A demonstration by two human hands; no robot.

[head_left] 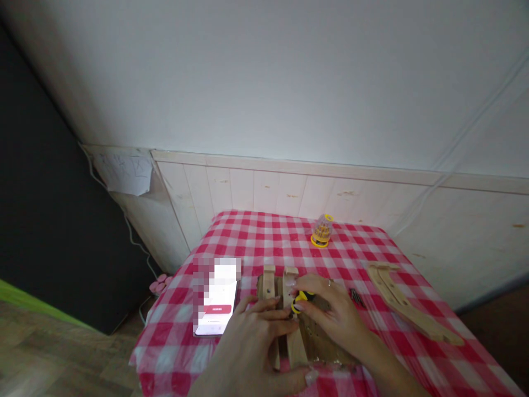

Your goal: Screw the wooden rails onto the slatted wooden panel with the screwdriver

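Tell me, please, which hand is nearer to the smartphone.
Left. The left hand lies just right of the smartphone; the right hand is farther right, past the wooden slats.

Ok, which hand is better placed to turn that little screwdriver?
Probably your right hand: it pinches the yellow screwdriver, while your left hand lies across the wooden slats.

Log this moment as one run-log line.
left hand: on wooden slats | right hand: holding yellow screwdriver | nearby: phone, bit case
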